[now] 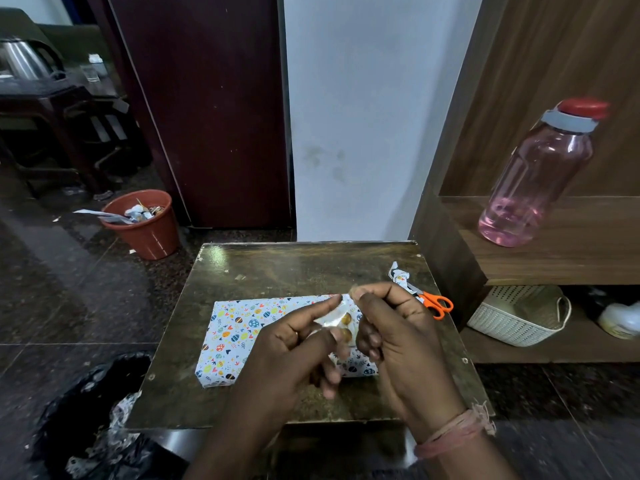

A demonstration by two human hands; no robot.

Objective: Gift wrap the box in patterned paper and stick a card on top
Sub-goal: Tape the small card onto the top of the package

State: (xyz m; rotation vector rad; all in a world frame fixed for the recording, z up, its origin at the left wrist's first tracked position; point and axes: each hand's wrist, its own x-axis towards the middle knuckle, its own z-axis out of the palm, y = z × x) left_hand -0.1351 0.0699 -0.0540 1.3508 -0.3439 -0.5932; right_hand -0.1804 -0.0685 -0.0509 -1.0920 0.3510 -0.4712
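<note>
A flat box (pixel 239 334) wrapped in white paper printed with coloured eggs lies on the small wooden table (pixel 277 268). Both hands hover just above its right half. My left hand (pixel 298 344) holds a small white card (pixel 337 322) with orange-brown round marks, thumb and fingers curled round its lower edge. At the card's upper corner my right hand (pixel 391 327) pinches something thin between thumb and forefinger; whether it is a backing strip or the card's edge is unclear. Most of the card is hidden by my fingers.
Orange-handled scissors (pixel 436 304) and a paper scrap (pixel 400 275) lie at the table's right edge. A pink bottle (pixel 536 178) stands on the shelf to the right, with a white basket (pixel 519 317) below it. An orange bin (pixel 145 223) and a black rubbish bag (pixel 86 417) stand on the floor, left.
</note>
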